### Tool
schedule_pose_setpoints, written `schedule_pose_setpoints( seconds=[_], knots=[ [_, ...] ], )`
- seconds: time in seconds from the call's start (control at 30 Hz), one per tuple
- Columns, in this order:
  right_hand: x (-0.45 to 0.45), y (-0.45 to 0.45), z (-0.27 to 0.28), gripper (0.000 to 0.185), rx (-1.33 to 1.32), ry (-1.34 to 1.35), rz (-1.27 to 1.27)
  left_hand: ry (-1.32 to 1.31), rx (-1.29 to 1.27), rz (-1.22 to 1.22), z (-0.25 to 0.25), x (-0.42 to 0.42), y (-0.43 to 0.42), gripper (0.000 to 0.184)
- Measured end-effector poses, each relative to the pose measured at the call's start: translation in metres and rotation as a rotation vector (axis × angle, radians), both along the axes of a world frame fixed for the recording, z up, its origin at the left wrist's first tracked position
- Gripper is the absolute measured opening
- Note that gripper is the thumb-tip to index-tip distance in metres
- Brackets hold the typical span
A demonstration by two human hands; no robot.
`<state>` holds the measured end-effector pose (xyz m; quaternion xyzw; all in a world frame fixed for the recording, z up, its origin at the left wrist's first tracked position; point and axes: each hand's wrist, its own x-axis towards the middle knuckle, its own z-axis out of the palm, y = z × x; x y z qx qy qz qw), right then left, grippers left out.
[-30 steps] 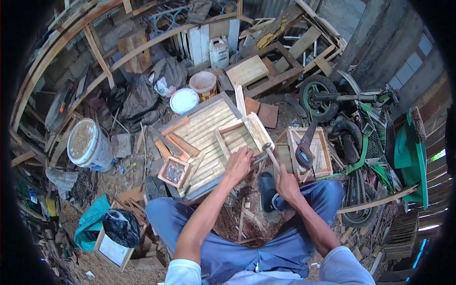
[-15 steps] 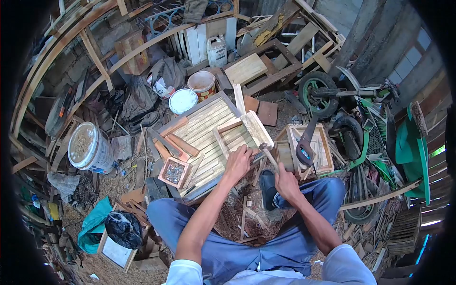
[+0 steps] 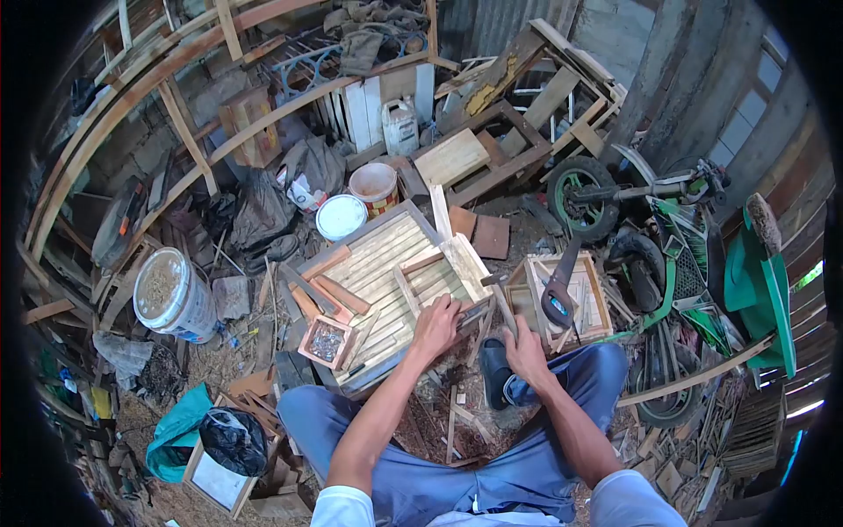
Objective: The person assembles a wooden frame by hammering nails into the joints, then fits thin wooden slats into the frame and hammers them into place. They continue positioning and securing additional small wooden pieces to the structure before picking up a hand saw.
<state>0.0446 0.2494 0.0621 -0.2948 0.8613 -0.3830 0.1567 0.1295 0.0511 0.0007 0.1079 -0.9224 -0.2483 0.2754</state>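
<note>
My right hand (image 3: pixel 525 350) is closed around the wooden handle of a hammer (image 3: pixel 502 303), whose metal head is up by the right end of a small wooden frame (image 3: pixel 406 288). My left hand (image 3: pixel 436 327) is closed at the near side of that frame, fingers bent over its edge; a nail between them cannot be made out. The frame's right side is a wide pale board (image 3: pixel 465 262). It lies on a slatted wooden panel (image 3: pixel 369 250) with a dark border. On the same panel, a small square box (image 3: pixel 327 342) holds many nails, with loose wood strips (image 3: pixel 341 294) beside it.
To the right, a handsaw (image 3: pixel 558 294) lies across a wooden box (image 3: pixel 601 303). A green motorbike (image 3: pixel 672 255) and a green plastic chair (image 3: pixel 760 290) stand further right. Buckets (image 3: pixel 176 294) and a white-lidded pail (image 3: pixel 341 217) stand left and behind. Scraps and shavings cover the ground.
The view has tilted, so the scene sits lower in the picture. The hammer head has lifted away from the frame's right end. My left hand stays at the frame's near side.
</note>
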Motion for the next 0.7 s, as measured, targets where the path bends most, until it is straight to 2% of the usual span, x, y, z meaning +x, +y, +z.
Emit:
schedule_pose_setpoints(
  seconds=[0.1,0.23,0.33,0.37,0.43,0.53,0.7],
  knots=[
    [-0.010,-0.012,-0.001,0.026,-0.081,-0.038,-0.101,0.011,-0.039,-0.014,0.006,0.003,0.001,0.016],
    [-0.025,-0.025,-0.017,0.035,-0.203,0.111,-0.213,-0.134,-0.219,-0.018,0.019,0.016,-0.007,0.018],
    [-0.037,-0.035,-0.037,0.038,-0.241,-0.063,-0.229,-0.158,-0.334,-0.055,0.045,0.037,-0.019,0.017],
    [-0.037,-0.041,-0.044,0.041,-0.389,-0.119,-0.207,-0.161,-0.365,-0.076,0.057,0.044,-0.023,0.017],
    [-0.034,-0.047,-0.040,0.041,-0.423,0.013,-0.150,-0.191,-0.412,-0.102,0.080,0.056,-0.030,0.015],
    [-0.029,-0.048,-0.018,0.040,-0.576,-0.486,-0.055,-0.210,-0.401,-0.203,0.095,0.070,-0.041,0.026],
    [-0.024,-0.048,-0.020,0.044,-0.778,-0.717,-0.089,-0.205,-0.502,-0.302,0.118,0.074,-0.048,0.032]
  ],
)
